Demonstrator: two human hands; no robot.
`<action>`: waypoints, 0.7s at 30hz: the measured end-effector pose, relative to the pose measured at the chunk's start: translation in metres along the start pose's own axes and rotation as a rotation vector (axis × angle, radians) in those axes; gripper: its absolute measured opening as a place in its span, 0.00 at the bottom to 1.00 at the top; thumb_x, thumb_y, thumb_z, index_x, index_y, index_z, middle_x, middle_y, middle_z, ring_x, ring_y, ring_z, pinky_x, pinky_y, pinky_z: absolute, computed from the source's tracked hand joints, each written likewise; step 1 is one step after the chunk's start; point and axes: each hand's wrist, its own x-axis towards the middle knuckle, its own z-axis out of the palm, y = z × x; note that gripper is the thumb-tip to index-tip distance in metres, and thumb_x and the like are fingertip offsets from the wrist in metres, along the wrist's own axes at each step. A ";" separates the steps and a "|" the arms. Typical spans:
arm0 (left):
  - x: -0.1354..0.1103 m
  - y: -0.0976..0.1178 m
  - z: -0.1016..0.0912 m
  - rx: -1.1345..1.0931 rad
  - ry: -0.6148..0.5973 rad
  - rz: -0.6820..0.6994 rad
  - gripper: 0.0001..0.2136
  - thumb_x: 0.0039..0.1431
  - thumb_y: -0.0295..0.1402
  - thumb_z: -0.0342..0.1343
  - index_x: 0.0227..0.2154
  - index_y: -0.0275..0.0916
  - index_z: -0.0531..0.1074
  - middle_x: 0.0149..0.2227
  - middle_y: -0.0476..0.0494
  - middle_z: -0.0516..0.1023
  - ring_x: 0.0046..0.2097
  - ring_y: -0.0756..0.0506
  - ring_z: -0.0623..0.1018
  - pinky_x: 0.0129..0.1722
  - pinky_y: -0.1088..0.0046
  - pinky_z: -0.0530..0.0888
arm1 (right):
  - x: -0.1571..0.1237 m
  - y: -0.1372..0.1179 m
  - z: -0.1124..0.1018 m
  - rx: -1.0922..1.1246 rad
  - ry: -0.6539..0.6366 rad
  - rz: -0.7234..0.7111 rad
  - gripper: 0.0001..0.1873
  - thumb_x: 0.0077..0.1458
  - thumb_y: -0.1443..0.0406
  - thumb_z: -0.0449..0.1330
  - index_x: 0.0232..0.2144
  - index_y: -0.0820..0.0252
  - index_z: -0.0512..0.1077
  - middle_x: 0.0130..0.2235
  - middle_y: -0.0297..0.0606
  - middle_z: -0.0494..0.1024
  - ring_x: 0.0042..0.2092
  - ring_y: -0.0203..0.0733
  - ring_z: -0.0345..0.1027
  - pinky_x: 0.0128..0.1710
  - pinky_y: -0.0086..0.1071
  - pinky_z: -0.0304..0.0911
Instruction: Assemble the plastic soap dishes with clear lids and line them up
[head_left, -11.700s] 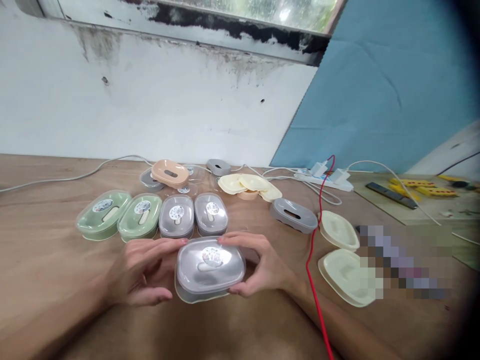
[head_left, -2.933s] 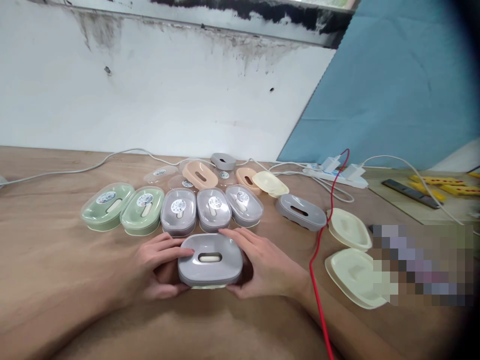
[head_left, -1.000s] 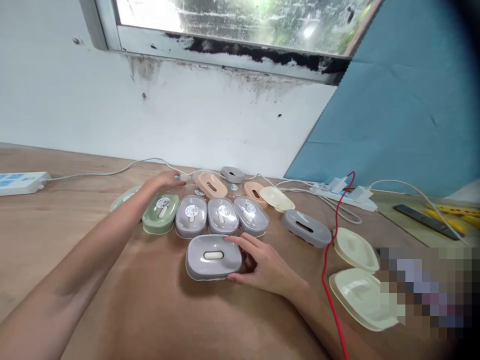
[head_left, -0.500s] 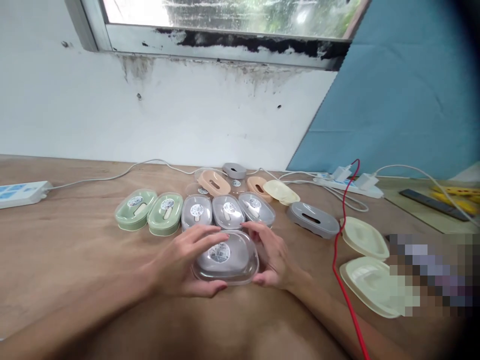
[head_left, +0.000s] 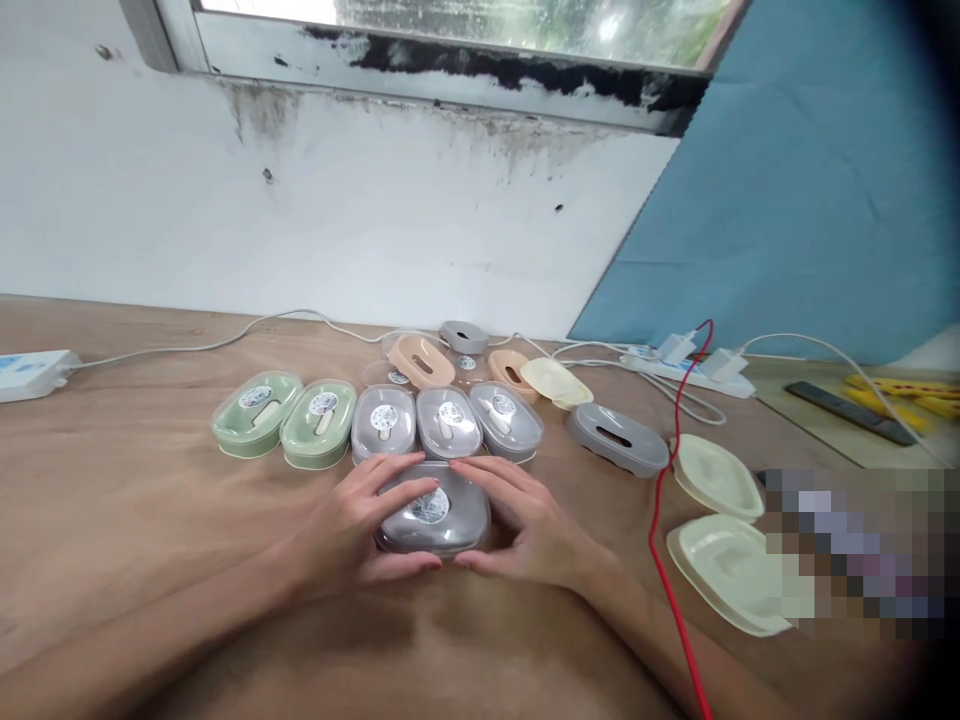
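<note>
A grey oval box with a clear lid and a round sticker (head_left: 433, 515) sits on the wooden table (head_left: 150, 520) in front of me. My left hand (head_left: 352, 525) grips its left side, fingers curled over the lid. My right hand (head_left: 525, 525) holds its right side, fingers on the lid's edge. Just behind stands a row of lidded boxes: two green ones (head_left: 256, 425) at the left and three grey ones (head_left: 446, 422) beside them.
Peach box parts (head_left: 421, 360), a loose grey part (head_left: 616, 438) and cream trays (head_left: 731, 572) lie behind and to the right. A red cable (head_left: 667, 520) runs along my right forearm. White cables and power strips (head_left: 694, 375) line the wall. A blurred patch covers the right edge.
My left hand reached to the back, brought a clear lid over the grey box, and both hands now press it down. The box sits slightly lower and closer.
</note>
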 end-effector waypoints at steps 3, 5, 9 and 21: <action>0.000 -0.001 0.001 -0.001 0.001 0.002 0.31 0.62 0.50 0.68 0.64 0.43 0.69 0.65 0.30 0.72 0.63 0.30 0.75 0.59 0.45 0.78 | -0.002 0.000 0.000 0.028 0.011 0.006 0.49 0.53 0.46 0.74 0.70 0.56 0.65 0.62 0.52 0.76 0.62 0.56 0.74 0.61 0.48 0.73; 0.000 -0.002 0.000 -0.029 0.010 0.019 0.34 0.59 0.52 0.70 0.64 0.44 0.70 0.64 0.30 0.72 0.61 0.31 0.76 0.58 0.48 0.79 | -0.003 -0.001 0.000 0.047 0.008 0.003 0.49 0.52 0.46 0.75 0.70 0.55 0.66 0.61 0.52 0.77 0.61 0.56 0.75 0.59 0.47 0.74; -0.001 -0.006 -0.002 -0.071 -0.024 0.029 0.41 0.53 0.56 0.73 0.66 0.47 0.69 0.63 0.32 0.73 0.59 0.32 0.78 0.58 0.50 0.79 | -0.003 -0.001 -0.001 0.085 0.001 0.015 0.50 0.49 0.45 0.76 0.68 0.55 0.68 0.59 0.52 0.78 0.58 0.56 0.76 0.57 0.46 0.76; 0.003 -0.006 -0.007 -0.146 -0.064 -0.075 0.41 0.51 0.53 0.75 0.65 0.49 0.67 0.59 0.37 0.76 0.57 0.35 0.81 0.56 0.55 0.82 | -0.003 0.000 0.006 0.161 0.012 0.086 0.47 0.43 0.43 0.78 0.60 0.57 0.71 0.55 0.49 0.79 0.53 0.54 0.79 0.53 0.42 0.76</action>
